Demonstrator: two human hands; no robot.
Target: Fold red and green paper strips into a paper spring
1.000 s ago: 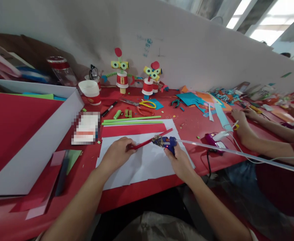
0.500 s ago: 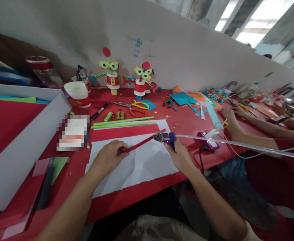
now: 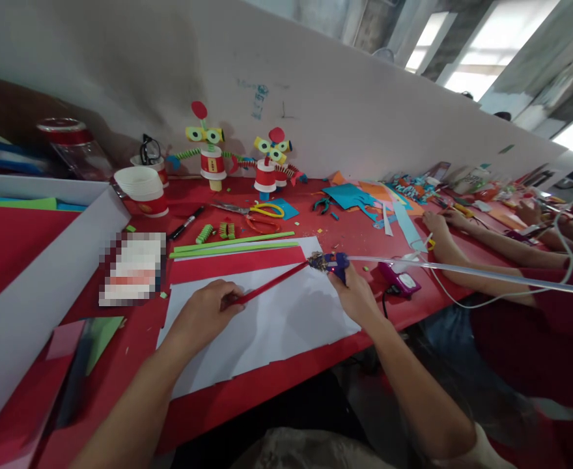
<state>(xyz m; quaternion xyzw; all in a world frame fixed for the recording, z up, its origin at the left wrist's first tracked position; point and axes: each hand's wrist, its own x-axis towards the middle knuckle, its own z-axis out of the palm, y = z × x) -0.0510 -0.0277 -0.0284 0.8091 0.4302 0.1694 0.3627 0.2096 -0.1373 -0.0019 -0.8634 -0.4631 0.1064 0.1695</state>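
My left hand (image 3: pixel 214 309) pinches one end of a thin red paper strip (image 3: pixel 277 282) above white sheets (image 3: pixel 262 332). My right hand (image 3: pixel 352 292) is wrapped round a blue glue gun (image 3: pixel 336 262), and a long clear glue stick (image 3: pixel 462 271) sticks out of its back. The gun's dirty nozzle is at the strip's far end; whether they touch I cannot tell. Beyond the sheets lie a red paper (image 3: pixel 237 262) and green strips (image 3: pixel 232 245).
Two cup figures (image 3: pixel 211 163) stand by the wall. Scissors (image 3: pixel 252 212), a black pen (image 3: pixel 186 223) and folded green springs (image 3: pixel 204 234) lie behind the sheets. A white box (image 3: pixel 32 312) is at left; a purple device (image 3: pixel 400 279) and another person's arms (image 3: pixel 482 267) are at right.
The glue gun's nozzle has moved right relative to my left hand, and more of the red strip shows between them. The whole view has shifted slightly.
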